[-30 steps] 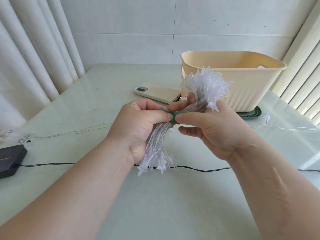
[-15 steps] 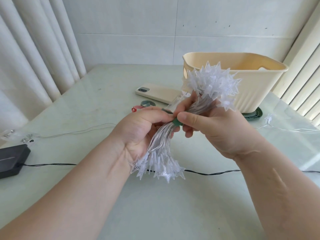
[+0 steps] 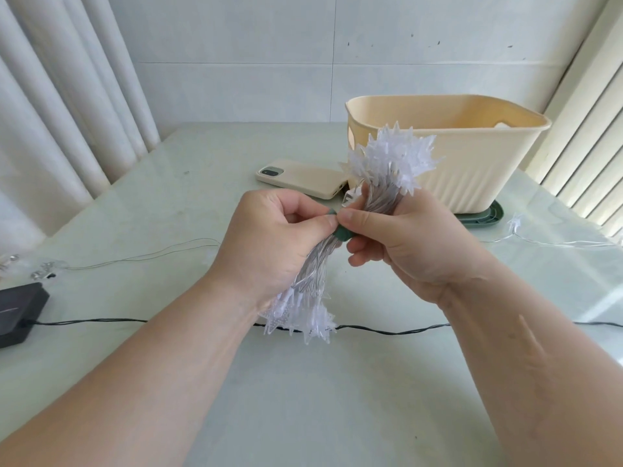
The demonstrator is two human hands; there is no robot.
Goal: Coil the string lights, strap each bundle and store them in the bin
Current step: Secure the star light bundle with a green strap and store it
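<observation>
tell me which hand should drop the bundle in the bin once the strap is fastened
Right, probably. The right hand grips the bundle just in front of the bin, which stands on the right; the left hand pinches the green strap, farther off.

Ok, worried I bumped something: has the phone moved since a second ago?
No. The phone still lies just left of the bin, at the same angle.

Home room: pleated curtains (image 3: 67, 112), tiled wall (image 3: 236, 62), phone (image 3: 300, 176) on glass-topped table (image 3: 303, 399).
</observation>
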